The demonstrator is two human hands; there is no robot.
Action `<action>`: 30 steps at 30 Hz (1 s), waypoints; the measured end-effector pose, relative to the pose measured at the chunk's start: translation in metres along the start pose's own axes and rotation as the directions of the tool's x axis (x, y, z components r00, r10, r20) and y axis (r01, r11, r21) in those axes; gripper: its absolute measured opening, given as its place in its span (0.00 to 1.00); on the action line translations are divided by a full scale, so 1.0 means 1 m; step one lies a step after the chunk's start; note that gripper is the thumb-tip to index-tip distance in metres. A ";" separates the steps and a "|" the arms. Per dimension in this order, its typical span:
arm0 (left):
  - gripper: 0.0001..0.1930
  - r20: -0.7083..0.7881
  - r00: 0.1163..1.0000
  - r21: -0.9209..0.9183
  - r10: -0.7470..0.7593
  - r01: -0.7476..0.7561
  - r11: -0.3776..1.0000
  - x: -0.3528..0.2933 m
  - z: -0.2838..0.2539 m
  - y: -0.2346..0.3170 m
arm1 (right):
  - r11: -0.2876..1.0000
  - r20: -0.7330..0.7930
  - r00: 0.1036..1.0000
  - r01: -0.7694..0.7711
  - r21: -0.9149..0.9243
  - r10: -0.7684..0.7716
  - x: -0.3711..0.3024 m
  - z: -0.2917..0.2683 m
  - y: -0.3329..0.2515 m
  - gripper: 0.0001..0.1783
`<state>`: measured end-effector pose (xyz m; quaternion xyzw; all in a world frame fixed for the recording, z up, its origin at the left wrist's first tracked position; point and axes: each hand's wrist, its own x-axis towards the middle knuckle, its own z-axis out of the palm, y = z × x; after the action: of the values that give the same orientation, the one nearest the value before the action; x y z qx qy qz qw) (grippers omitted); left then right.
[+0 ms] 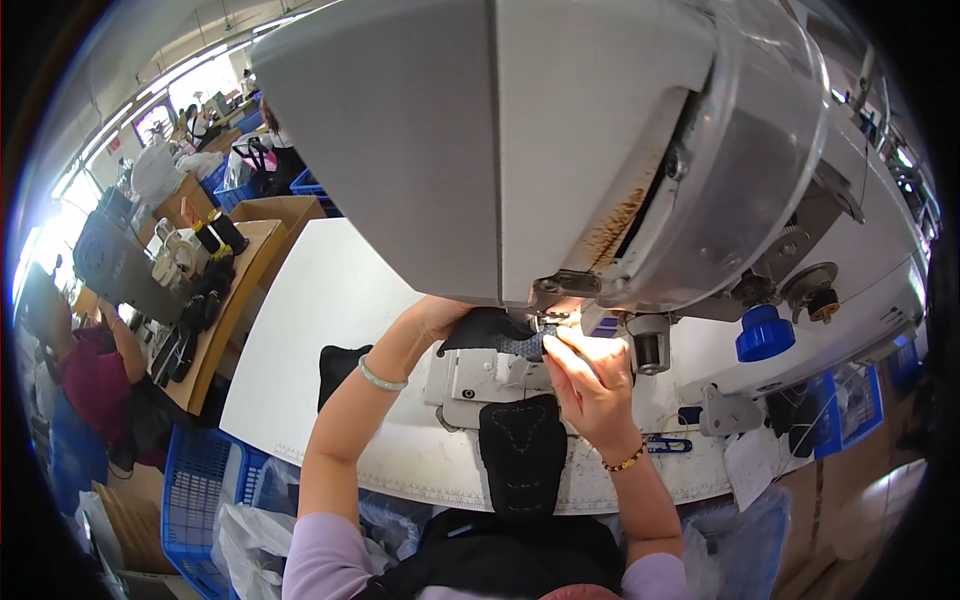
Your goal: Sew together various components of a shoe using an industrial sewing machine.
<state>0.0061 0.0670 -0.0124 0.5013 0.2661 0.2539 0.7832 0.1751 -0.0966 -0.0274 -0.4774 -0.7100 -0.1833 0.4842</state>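
A black fabric piece [485, 330] with a grey patterned part [522, 347] is under the lit needle area of a white sewing machine [440, 130]. My right hand [593, 378] pinches its right end between thumb and fingers, close to the needle. At the piece's left end is my left hand [440, 316], its fingers hidden behind the fabric and the machine head. Nearer me, a stitched black fabric panel [522, 455] lies over the table's front edge. Another black piece [340, 372] rests on the white table [290, 330], left of my forearm.
Blue knob [765, 333] and metal parts jut from the machine at right. Blue-handled snips [668, 444] lie beside my right wrist. Blue crates [205, 490] and plastic bags [255, 535] stand below left. A person [95, 380] works at another machine on the left.
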 end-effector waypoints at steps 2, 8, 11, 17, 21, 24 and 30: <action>0.15 0.018 0.999 -0.012 0.041 -0.041 0.999 -0.001 0.002 0.001 | 1.000 0.007 1.000 -0.005 0.009 0.005 0.000 0.001 -0.001 0.18; 0.17 0.014 0.999 -0.014 0.038 -0.037 0.999 -0.015 0.011 -0.004 | 1.000 -0.002 1.000 -0.022 0.019 0.022 -0.002 0.000 -0.001 0.16; 0.17 0.031 0.997 -0.039 0.072 -0.070 0.997 -0.019 0.013 -0.007 | 0.999 -0.010 1.000 0.010 0.039 -0.010 0.001 -0.001 -0.001 0.16; 0.16 -0.019 0.999 0.002 0.041 -0.041 0.999 -0.024 0.022 0.005 | 0.995 -0.027 0.999 0.022 0.095 -0.020 0.001 0.003 0.000 0.16; 0.12 -0.057 0.996 -0.073 0.065 -0.069 0.995 -0.034 0.037 0.009 | 0.998 -0.010 1.000 -0.003 0.070 0.004 -0.001 0.003 -0.001 0.17; 0.11 -0.140 0.984 -0.080 0.107 -0.119 0.990 -0.041 0.034 -0.013 | 0.985 -0.078 0.985 0.145 -0.093 -0.152 -0.004 0.009 -0.007 0.21; 0.09 -0.083 0.983 -0.232 0.161 -0.177 0.956 -0.056 0.051 -0.016 | 0.973 0.057 0.985 0.171 -0.153 -0.164 -0.001 0.008 -0.020 0.21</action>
<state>0.0018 -0.0092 0.0005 0.4161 0.2145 0.3658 0.8044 0.1538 -0.1014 -0.0280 -0.4566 -0.7415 -0.2682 0.4121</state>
